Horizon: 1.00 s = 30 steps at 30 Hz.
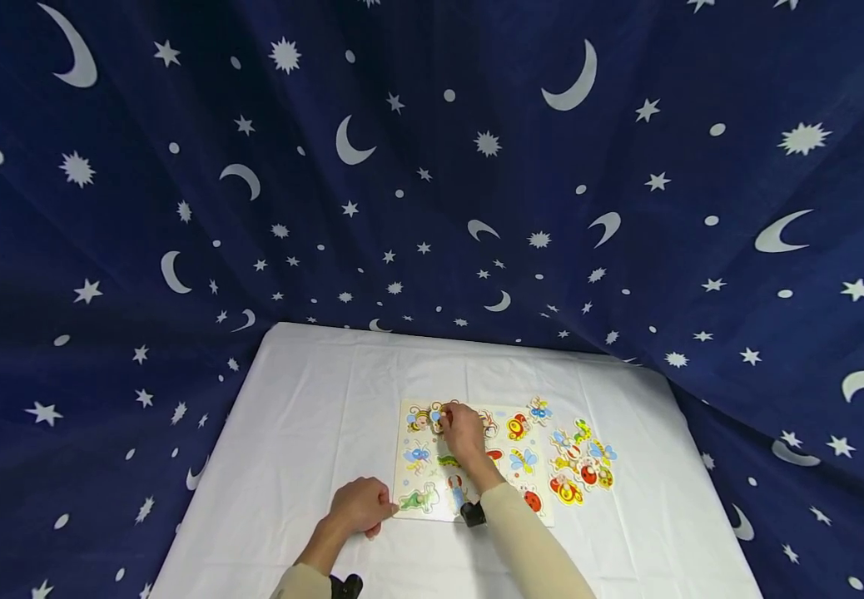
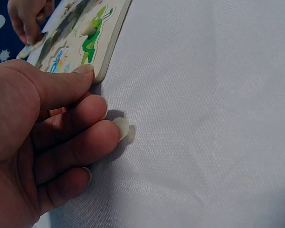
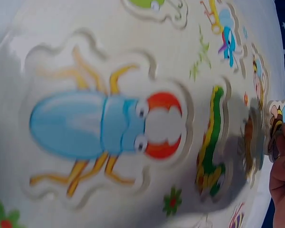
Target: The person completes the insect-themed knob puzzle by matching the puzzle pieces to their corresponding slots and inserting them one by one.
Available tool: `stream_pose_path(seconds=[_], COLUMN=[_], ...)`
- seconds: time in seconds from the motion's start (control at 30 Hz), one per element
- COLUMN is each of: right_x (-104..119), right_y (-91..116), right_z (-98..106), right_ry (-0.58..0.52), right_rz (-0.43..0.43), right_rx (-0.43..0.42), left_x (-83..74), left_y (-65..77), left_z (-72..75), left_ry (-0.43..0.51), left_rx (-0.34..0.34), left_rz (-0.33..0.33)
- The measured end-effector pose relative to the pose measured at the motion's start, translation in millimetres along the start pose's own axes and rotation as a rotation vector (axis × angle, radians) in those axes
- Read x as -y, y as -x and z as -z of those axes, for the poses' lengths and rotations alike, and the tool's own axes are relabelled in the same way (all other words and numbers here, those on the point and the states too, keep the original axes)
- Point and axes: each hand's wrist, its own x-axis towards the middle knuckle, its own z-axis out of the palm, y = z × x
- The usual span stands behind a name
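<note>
A pale wooden puzzle board (image 1: 439,445) with insect pictures in cut-out recesses lies on the white cloth. My right hand (image 1: 464,433) is over its upper left part and pinches a bee puzzle piece (image 3: 279,116), tilted above the board; the fingers partly cover it. My left hand (image 1: 360,505) is at the near left corner, its thumb touching the board and its other fingers loosely bent by the cloth. Close to that thumb is a green grasshopper (image 2: 92,40) with a pale knob. A blue beetle picture (image 3: 85,123) and a green caterpillar picture (image 3: 211,142) show in recesses.
Several loose insect pieces (image 1: 585,466) lie in a cluster right of the board, some overlapping. One blue-winged piece (image 1: 539,410) lies by the board's upper right corner. A dark blue curtain (image 1: 432,166) with moons and stars hangs behind the white-covered table (image 1: 312,399).
</note>
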Motion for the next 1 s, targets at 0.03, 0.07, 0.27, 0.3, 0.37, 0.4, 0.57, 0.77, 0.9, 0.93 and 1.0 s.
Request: stream_pose_path(seconds=[0.03, 0.07, 0.27, 0.3, 0.37, 0.4, 0.57, 0.77, 0.9, 0.93, 1.0], right_x=[2, 5, 17, 19, 23, 24, 30, 33, 34, 34, 35], right_y=[0, 0, 1, 0, 0, 0, 0, 0, -3, -3, -5], right_z=[-2, -3, -9, -11, -14, -16, -21, -26, -29, -30, -30], right_ry=[-0.004, -0.013, -0.052, -0.053, -0.049, -0.048, -0.071, -0.048, -0.020, -0.010, 0.009], right_rz=[-0.003, -0.009, -0.012, -0.009, -0.013, -0.014, -0.028, -0.050, -0.046, -0.041, -0.022], right_rx=[0.010, 0.023, 0.043, 0.037, 0.033, 0.032, 0.052, 0.056, 0.036, 0.030, 0.021], left_x=[0.1, 0.3, -1.0, -1.1, -0.6, -0.4, -1.3, -2.6, -2.4, -2.1, -1.5], left_y=[0.1, 0.0, -0.8, -0.5, -0.4, -0.3, 0.3, 2.5, 1.9, 1.2, -0.1], left_z=[-0.6, -1.1, 0.6, 1.0, 1.1, 0.8, 1.1, 0.6, 0.7, 0.7, 0.8], left_ry=[-0.005, -0.008, -0.028, -0.030, -0.031, -0.033, -0.025, -0.008, -0.012, -0.016, -0.020], left_rx=[0.003, 0.003, 0.003, 0.005, 0.007, 0.007, 0.009, 0.004, -0.001, 0.001, -0.002], left_rz=[0.002, 0.001, -0.001, 0.001, 0.001, 0.002, 0.005, -0.003, -0.001, 0.005, 0.009])
